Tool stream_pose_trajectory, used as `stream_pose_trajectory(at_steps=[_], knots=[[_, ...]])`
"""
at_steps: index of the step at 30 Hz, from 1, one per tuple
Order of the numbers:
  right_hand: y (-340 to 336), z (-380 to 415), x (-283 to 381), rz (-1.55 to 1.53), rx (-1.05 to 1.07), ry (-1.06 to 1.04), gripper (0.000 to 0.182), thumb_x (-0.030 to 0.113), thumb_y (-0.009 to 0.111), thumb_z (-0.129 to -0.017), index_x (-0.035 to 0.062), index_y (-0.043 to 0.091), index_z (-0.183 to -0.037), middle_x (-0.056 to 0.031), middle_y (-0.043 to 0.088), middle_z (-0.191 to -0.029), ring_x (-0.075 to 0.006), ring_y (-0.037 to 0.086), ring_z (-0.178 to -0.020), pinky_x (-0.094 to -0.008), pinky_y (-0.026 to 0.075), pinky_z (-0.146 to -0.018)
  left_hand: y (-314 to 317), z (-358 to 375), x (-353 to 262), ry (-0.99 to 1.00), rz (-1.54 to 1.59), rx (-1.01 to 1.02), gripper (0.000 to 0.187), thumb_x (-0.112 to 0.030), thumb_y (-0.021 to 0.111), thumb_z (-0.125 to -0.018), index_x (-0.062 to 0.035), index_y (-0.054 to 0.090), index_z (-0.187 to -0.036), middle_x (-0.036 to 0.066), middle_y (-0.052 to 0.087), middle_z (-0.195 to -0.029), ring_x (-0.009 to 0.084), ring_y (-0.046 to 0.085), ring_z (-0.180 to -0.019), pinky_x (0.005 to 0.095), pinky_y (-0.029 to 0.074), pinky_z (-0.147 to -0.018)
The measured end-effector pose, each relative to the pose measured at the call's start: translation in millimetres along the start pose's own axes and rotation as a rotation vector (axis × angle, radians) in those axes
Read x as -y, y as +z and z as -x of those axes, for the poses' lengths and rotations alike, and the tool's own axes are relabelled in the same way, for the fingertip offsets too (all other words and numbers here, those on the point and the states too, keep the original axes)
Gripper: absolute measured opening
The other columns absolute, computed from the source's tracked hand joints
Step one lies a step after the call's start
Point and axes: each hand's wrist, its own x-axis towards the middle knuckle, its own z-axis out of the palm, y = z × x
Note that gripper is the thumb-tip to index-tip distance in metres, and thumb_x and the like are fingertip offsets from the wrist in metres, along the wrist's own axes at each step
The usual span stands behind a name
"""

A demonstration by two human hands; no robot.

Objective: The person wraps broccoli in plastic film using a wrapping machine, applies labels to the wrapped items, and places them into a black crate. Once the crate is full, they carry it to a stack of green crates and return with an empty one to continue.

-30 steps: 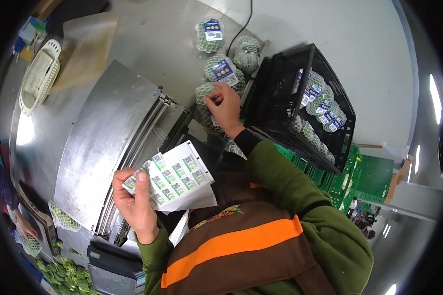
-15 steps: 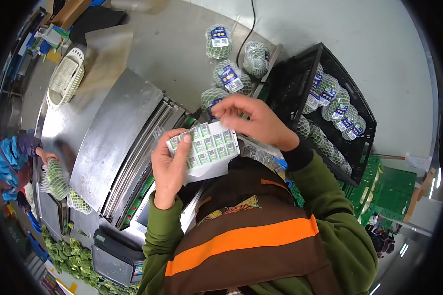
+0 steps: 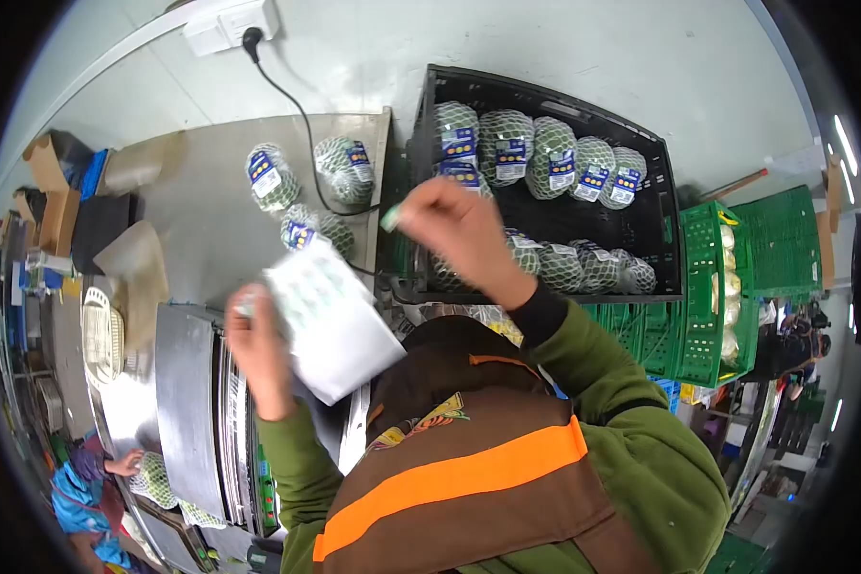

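My left hand grips the left edge of a white sheet of green-printed stickers, blurred by motion, with its lower part plain white. In my right hand a small green-and-white sticker is pinched between thumb and fingers, close to the left wall of a black crate. Inside that crate lie net bags of green produce with blue-and-white labels, in two rows. More labelled net bags rest on the metal table left of the crate.
A black cable runs from a wall socket down across the metal table. A white basket stands at the left, green crates at the right. A co-worker's hand touches a net bag, lower left.
The view has turned toward the black crate. My right hand has moved away from the sheet with a sticker in its fingers. The sheet has tilted in my left hand.
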Motion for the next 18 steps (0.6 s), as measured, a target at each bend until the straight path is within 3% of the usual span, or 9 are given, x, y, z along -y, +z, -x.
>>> stream_pose_trajectory(at_steps=[2,3,4,5,7,8,11,16,18], knots=[[-47.2,-26.8,-28.1,-0.241,-0.211,0.106,0.02,0.021,0.075,-0.086,0.004,0.07,-0.096,0.0025,0.064,-0.08,-0.0026,0.051,-0.07,-0.0226,0.041,-0.061,-6.0,-40.0,-8.8,-0.008,-0.003,-0.221,0.028,-0.024,0.063,-0.097,-0.0002,0.063,-0.112,0.007,0.066,-0.101,0.0126,0.061,-0.09,0.0284,0.051,-0.077],[-72.4,-41.3,-51.2,-0.247,-0.27,0.275,0.024,0.023,0.076,-0.085,0.0031,0.07,-0.096,0.0033,0.061,-0.078,-0.0029,0.046,-0.065,-0.0217,0.037,-0.057,-26.4,-71.9,10.6,-0.039,0.058,-0.247,0.031,-0.025,0.062,-0.097,0.0016,0.062,-0.113,0.009,0.067,-0.103,0.0149,0.063,-0.091,0.0296,0.052,-0.078],[-91.5,-52.2,-70.1,-0.295,-0.285,0.323,0.029,0.026,0.078,-0.082,0.0017,0.069,-0.096,0.0023,0.059,-0.076,-0.0049,0.045,-0.063,-0.0219,0.035,-0.056,-43.2,-99.7,22.9,-0.07,0.044,-0.29,0.043,-0.027,0.065,-0.095,0.0047,0.056,-0.123,0.014,0.063,-0.115,0.0196,0.062,-0.101,0.0326,0.051,-0.086],[-98.4,-62.6,-78.2,-0.293,-0.291,0.323,0.029,0.026,0.078,-0.082,0.0017,0.069,-0.096,0.0023,0.059,-0.076,-0.0049,0.045,-0.063,-0.0219,0.035,-0.056,-57.8,-125.2,37.8,-0.071,0.046,-0.284,0.043,-0.027,0.065,-0.095,0.0047,0.056,-0.123,0.014,0.063,-0.115,0.0196,0.062,-0.101,0.0326,0.051,-0.086],[-100.4,-80.2,-81.7,-0.199,-0.326,0.512,0.027,0.027,0.08,-0.081,0.008,0.061,-0.076,0.0058,0.048,-0.064,-0.0042,0.041,-0.054,-0.0207,0.032,-0.048,-68.1,-159.8,52.0,-0.043,-0.4,-0.472,0.059,-0.03,0.068,-0.093,0.0075,0.047,-0.134,0.02,0.056,-0.128,0.0231,0.057,-0.113,0.0357,0.046,-0.096],[-97.7,-87.1,-80.2,-0.218,-0.305,0.503,0.031,0.028,0.082,-0.078,0.0094,0.058,-0.072,0.0047,0.049,-0.063,-0.0051,0.04,-0.051,-0.0215,0.03,-0.045,-69.2,-164.8,52.2,-0.039,-0.399,-0.464,0.059,-0.03,0.068,-0.093,0.0075,0.047,-0.134,0.02,0.056,-0.128,0.0231,0.057,-0.113,0.0357,0.046,-0.096],[-93.8,-101.0,-86.6,-0.248,-0.299,0.495,0.026,0.022,0.081,-0.077,0.0048,0.062,-0.073,0.0009,0.056,-0.068,-0.0087,0.047,-0.054,-0.0266,0.039,-0.049,-64.8,-162.7,36.3,0.118,-0.571,-0.518,0.069,-0.03,0.07,-0.091,0.0077,0.039,-0.14,0.024,0.049,-0.134,0.0264,0.051,-0.121,0.0383,0.041,-0.103],[-92.3,-116.8,-120.6,-0.239,-0.322,0.544,0.026,0.016,0.081,-0.075,-0.0051,0.07,-0.084,-0.0083,0.068,-0.08,-0.0165,0.063,-0.066,-0.0316,0.05,-0.06,-11.2,-122.2,32.1,0.143,-0.087,-0.375,0.055,-0.022,0.065,-0.095,0.0066,0.044,-0.136,0.018,0.053,-0.127,0.0221,0.054,-0.116,0.0339,0.045,-0.1],[-91.4,-116.8,-131.9,-0.213,-0.324,0.554,0.025,0.013,0.081,-0.073,-0.0068,0.071,-0.085,-0.0111,0.07,-0.082,-0.0196,0.067,-0.068,-0.0329,0.053,-0.062,1.9,-111.6,33.3,0.098,-0.068,-0.331,0.053,-0.021,0.065,-0.095,0.0062,0.044,-0.135,0.016,0.054,-0.126,0.0208,0.054,-0.114,0.033,0.046,-0.098]])
